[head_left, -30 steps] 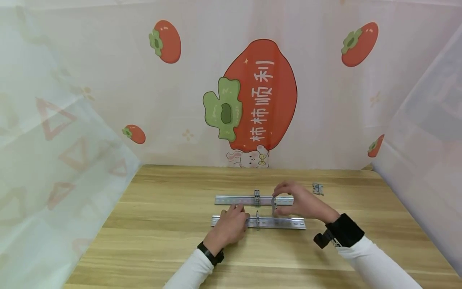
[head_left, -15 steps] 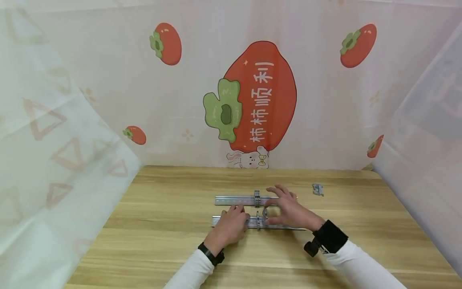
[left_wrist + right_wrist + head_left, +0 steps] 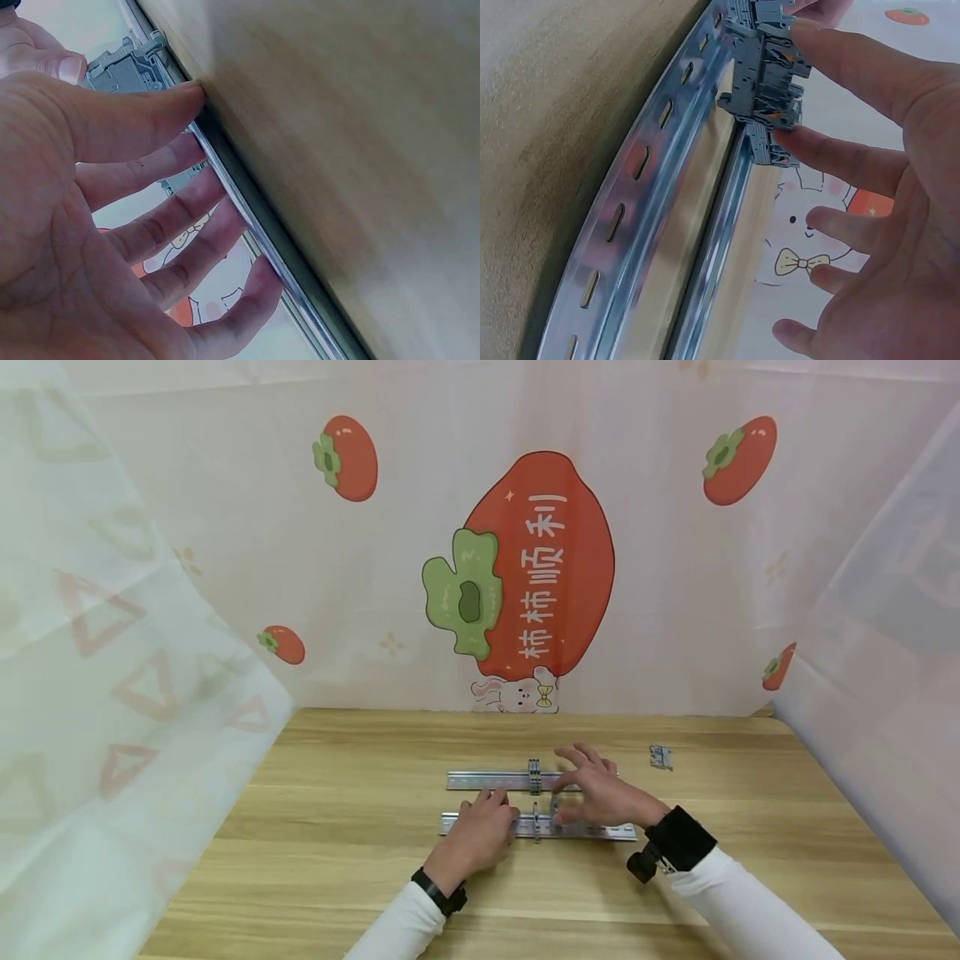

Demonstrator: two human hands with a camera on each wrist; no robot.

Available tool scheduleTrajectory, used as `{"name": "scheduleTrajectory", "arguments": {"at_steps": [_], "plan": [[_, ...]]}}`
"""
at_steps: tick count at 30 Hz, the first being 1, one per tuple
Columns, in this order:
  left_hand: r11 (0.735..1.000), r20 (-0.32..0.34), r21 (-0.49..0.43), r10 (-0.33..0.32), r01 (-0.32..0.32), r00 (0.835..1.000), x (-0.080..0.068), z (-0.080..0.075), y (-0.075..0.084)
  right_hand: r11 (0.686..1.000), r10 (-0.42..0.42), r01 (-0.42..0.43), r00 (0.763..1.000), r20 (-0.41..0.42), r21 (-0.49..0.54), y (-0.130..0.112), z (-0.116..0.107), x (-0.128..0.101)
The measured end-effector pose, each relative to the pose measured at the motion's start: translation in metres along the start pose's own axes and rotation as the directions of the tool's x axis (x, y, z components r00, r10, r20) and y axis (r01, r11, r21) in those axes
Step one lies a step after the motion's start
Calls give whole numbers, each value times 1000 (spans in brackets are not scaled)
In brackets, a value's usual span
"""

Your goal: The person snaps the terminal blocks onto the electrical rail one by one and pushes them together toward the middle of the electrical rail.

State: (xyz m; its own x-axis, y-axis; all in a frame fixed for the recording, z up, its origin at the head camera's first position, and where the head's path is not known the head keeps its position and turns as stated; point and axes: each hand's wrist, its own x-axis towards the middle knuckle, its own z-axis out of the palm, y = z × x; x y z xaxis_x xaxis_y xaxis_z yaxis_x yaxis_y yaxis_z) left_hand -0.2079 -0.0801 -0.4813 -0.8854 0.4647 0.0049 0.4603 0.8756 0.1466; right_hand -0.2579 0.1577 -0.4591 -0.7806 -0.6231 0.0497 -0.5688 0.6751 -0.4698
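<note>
Two slotted metal rails lie side by side on the wooden table point(image 3: 337, 860). On the near rail point(image 3: 600, 832) my left hand point(image 3: 501, 806) rests with straight fingers, pressing its left part. My right hand point(image 3: 564, 800) pinches a grey terminal block point(image 3: 553, 805) between thumb and forefinger and holds it against that rail, just right of another block point(image 3: 536, 821) seated there. In the right wrist view the pinched block point(image 3: 765, 75) sits on the rail point(image 3: 645, 187). In the left wrist view a block point(image 3: 124, 67) stands beyond my fingers on the rail point(image 3: 247, 217).
The far rail point(image 3: 487, 780) carries one terminal block point(image 3: 534, 774). A loose block point(image 3: 661, 757) lies at the back right of the table. Printed fabric walls close in the table at the back and on both sides.
My right hand has carried the grey block from beside the far rail down and left onto the near rail, next to the seated block. The left hand has stayed in place.
</note>
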Motion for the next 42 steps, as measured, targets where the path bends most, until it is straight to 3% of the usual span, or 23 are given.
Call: {"name": "scheduleTrajectory", "arguments": {"at_steps": [9, 19, 42], "plan": [[1000, -11, 19, 6, -5, 1000, 2, -3, 2, 1000, -8, 8, 1000, 30, 3, -1, -3, 1], [1000, -5, 30, -5, 5, 1000, 1, -4, 4, 999, -45, 45, 999, 6, -8, -8, 1, -5], [1000, -28, 23, 2, -2, 1000, -1, 3, 4, 979, -75, 54, 992, -102, -197, -23, 24, -17]]}}
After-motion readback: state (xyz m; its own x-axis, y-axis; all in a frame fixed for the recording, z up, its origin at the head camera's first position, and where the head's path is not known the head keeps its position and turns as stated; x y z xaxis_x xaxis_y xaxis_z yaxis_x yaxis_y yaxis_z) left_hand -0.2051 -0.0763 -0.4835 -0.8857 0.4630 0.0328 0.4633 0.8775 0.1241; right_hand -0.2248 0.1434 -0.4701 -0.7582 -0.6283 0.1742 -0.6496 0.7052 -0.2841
